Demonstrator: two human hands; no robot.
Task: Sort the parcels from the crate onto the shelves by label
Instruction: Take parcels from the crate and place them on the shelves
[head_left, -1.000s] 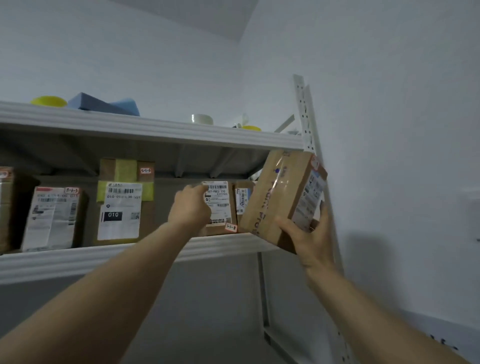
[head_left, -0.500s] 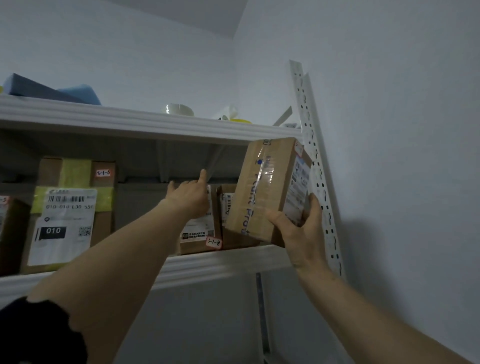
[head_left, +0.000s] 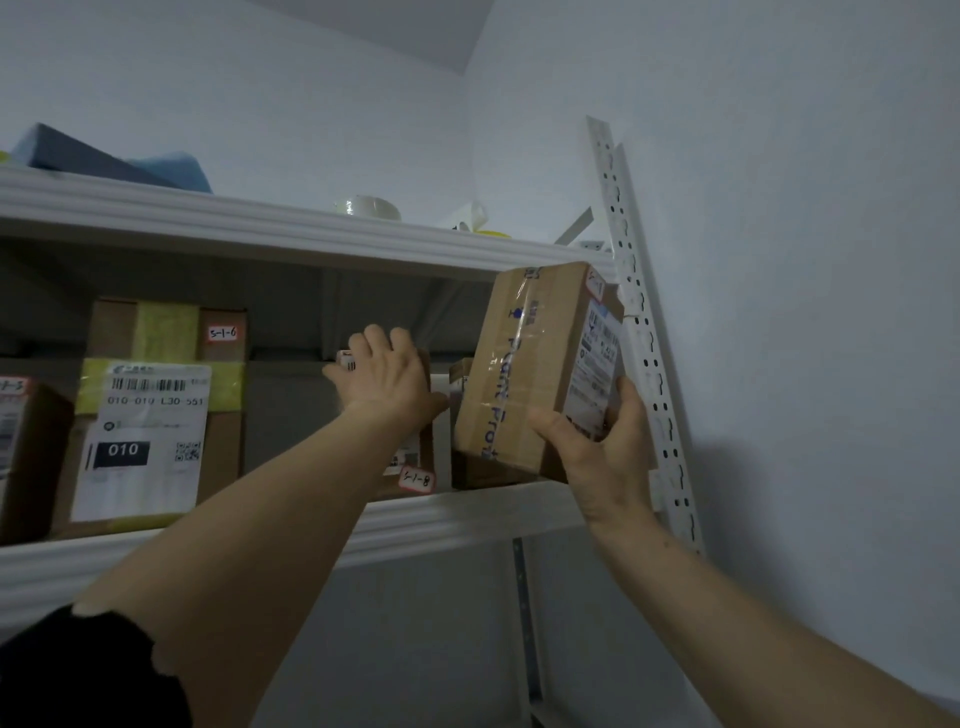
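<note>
- your right grip (head_left: 597, 452) is clasped on the parcel (head_left: 535, 364) at its lower right corner: thumb (head_left: 545, 421) across the taped brown face, fingers (head_left: 631, 410) up the side that carries the white label (head_left: 597, 374).
- the parcel stands on end and leans a little to the right, at the right end of the shelf (head_left: 467, 512), just beside the white post (head_left: 639, 332). its top corner reaches the front lip of the top shelf (head_left: 260, 221).
- the parcel's lower left corner hangs above the shelf lip. your grip hides the rest of the bottom edge, so you cannot tell if it touches the shelf.
- a dark box (head_left: 472, 473) sits on the shelf right behind the parcel, partly covered by it.
- your left grip (head_left: 387, 382) grasps the 5-1-8 box (head_left: 423, 447), which stands on the shelf just left of the dark box. the fingers are hooked over its top edge, the back of the hand faces you, and the thumb points towards the parcel.
- further left on the same shelf, apart from the 5-1-8 box, stands the 5-1-6 box (head_left: 156, 415), with yellow tape and a big white label marked 010.
- at the far left another box (head_left: 31, 457) is cut off by the frame.
- on the top shelf lie a tape roll (head_left: 370, 209) and a blue block (head_left: 93, 158).
- a black sleeve (head_left: 78, 670) covers your left upper arm.
</note>
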